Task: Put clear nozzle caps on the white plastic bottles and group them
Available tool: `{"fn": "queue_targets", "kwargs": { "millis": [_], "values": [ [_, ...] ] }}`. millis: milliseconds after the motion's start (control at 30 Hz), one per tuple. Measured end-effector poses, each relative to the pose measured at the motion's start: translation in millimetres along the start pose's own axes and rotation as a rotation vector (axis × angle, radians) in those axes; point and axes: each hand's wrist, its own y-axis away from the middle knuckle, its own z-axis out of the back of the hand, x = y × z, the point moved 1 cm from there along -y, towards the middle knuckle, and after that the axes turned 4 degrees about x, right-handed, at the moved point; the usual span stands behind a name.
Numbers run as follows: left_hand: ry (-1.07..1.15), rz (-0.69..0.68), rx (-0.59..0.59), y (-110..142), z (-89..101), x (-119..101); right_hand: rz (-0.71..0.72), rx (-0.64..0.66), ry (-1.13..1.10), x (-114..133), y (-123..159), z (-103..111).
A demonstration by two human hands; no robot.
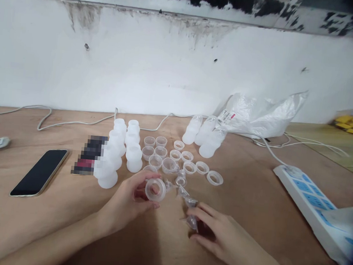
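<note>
My left hand (129, 198) is closed round a clear round plastic cup (154, 199), its ringed face turned towards me. The fingers of my right hand (214, 228) close on a small clear plastic piece (192, 221) at the table top; its exact shape is hard to make out. Between the hands, more small clear pieces (183, 191) trail away from me. Beyond my left hand stand several clear cups (155, 161) in two rows. To their right lie several translucent rings (202, 167). White frosted hourglass-shaped parts (134, 157) stand in rows on the left.
Frosted bottle-like parts (210, 145) stand at the back, beside a clear plastic bag (258, 115). A white power strip (309, 202) with a cable lies right. On the left are a phone (39, 173) and a pixelated dark item (91, 154). A white wall bounds the wooden table (63, 225).
</note>
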Motion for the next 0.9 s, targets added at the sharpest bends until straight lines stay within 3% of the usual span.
{"fn": "queue_targets", "kwargs": {
  "millis": [100, 200, 333, 433, 533, 700, 900],
  "values": [
    [0.005, 0.017, 0.007, 2, -0.9, -1, 0.034, 0.007, -0.04, 4, -4, 3],
    [0.012, 0.034, -0.005, 4, -0.5, -8, 0.091, 0.002, -0.055, 10, -10, 20],
    [-0.034, 0.0, -0.07, -2, 3.9, -24, 0.199, -0.152, -0.064, 22, -23, 52],
    [-0.158, -0.094, -0.156, -11, 10.0, -36, 0.275, -0.303, -0.112, 39, -39, 75],
    [-0.251, -0.176, -0.254, -18, 16.4, -45, 0.322, -0.373, -0.141, 57, -56, 91],
    [-0.318, -0.178, -0.314, -21, 22.6, -41, 0.243, -0.371, -0.189, 71, -80, 90],
    [-0.376, -0.178, -0.284, -27, 23.1, -33, 0.193, -0.231, -0.187, 68, -87, 78]
  ]
}}
